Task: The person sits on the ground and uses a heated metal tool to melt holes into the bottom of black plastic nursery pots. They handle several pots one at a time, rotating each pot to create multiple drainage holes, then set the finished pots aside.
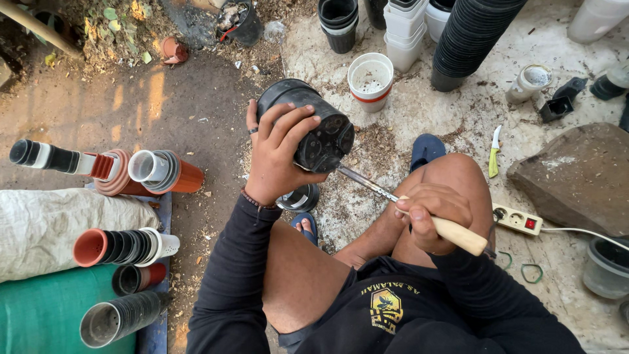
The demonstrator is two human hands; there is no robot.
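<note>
My left hand (278,154) grips a black plastic pot (313,124), held on its side with its holed bottom turned toward me. My right hand (432,216) holds a tool with a pale wooden handle (458,235) and a long metal rod (367,183). The rod's tip touches the lower edge of the pot's bottom. Both hands hover above my bare knees, over the ground. A black ring-shaped pot piece (300,198) lies on the ground just under my left wrist.
Stacks of black pots (468,36) and white pots (403,29) stand ahead, with a single white pot (370,80). Lying stacks of pots (124,246) rest left on sacks. A small knife (494,154), power strip (517,219) and flat rock (576,174) sit right.
</note>
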